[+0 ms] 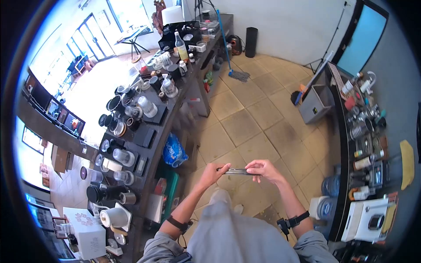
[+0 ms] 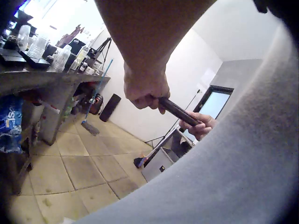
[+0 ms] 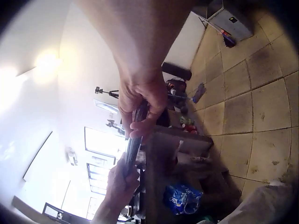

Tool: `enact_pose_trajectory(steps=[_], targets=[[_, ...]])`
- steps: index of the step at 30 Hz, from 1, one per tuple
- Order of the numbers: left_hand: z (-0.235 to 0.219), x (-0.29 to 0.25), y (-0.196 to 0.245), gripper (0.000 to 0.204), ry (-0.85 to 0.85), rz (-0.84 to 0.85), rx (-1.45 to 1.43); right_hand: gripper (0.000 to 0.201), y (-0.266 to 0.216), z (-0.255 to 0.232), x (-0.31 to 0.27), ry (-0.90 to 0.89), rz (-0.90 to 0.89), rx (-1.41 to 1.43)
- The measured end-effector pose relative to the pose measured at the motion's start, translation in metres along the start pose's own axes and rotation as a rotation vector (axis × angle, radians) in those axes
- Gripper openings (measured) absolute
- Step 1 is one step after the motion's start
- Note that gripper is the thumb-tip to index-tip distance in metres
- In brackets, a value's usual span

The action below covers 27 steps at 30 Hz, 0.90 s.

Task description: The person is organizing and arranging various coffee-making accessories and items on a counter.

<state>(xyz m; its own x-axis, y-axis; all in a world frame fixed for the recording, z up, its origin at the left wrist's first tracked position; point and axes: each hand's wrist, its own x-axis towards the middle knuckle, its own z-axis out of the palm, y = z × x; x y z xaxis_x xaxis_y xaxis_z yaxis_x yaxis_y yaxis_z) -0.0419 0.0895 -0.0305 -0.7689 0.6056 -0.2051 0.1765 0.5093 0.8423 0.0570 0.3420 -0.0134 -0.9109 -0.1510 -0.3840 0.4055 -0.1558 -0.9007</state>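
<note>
A slim dark bar (image 1: 239,171) with shiny lines along its length is held level in front of the body, above the tiled floor. My left hand (image 1: 212,174) grips its left end, fingers curled around it and thumb along the top. At the other end, my right hand (image 1: 265,170) pinches the bar between thumb and fingers. In the left wrist view, the bar (image 2: 177,111) spans the gap between both hands. The right wrist view shows fingers wrapped near one end of the bar (image 3: 132,154); both ends are partly hidden, and I cannot tell exactly what it is.
A dark counter (image 1: 151,149) on the left carries jars, cups and scales. A blue plastic pack (image 1: 174,151) sits below it. On the right, another counter (image 1: 340,175) bears bottles and a white machine (image 1: 366,221). Ahead stand a grey bin (image 1: 313,107) and a mop (image 1: 239,75).
</note>
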Motion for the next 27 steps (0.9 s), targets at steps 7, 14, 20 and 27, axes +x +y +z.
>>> enact_pose_trajectory(steps=[7, 14, 20, 27], targets=[[-0.025, 0.153, 0.002, 0.042, 0.080, 0.022, -0.144, 0.027, -0.056, -0.083, 0.102, 0.036, -0.015, -0.017], [-0.083, 0.335, 0.025, 0.044, 0.089, 0.089, -0.161, 0.024, -0.146, -0.174, 0.223, 0.194, -0.109, 0.030], [-0.142, 0.436, 0.036, 0.041, 0.146, 0.085, -0.171, 0.018, -0.217, -0.208, 0.333, 0.096, -0.200, 0.013], [-0.197, 0.546, 0.034, 0.035, 0.406, 0.077, -0.143, 0.018, -0.280, -0.264, 0.488, -0.044, -0.218, 0.010]])
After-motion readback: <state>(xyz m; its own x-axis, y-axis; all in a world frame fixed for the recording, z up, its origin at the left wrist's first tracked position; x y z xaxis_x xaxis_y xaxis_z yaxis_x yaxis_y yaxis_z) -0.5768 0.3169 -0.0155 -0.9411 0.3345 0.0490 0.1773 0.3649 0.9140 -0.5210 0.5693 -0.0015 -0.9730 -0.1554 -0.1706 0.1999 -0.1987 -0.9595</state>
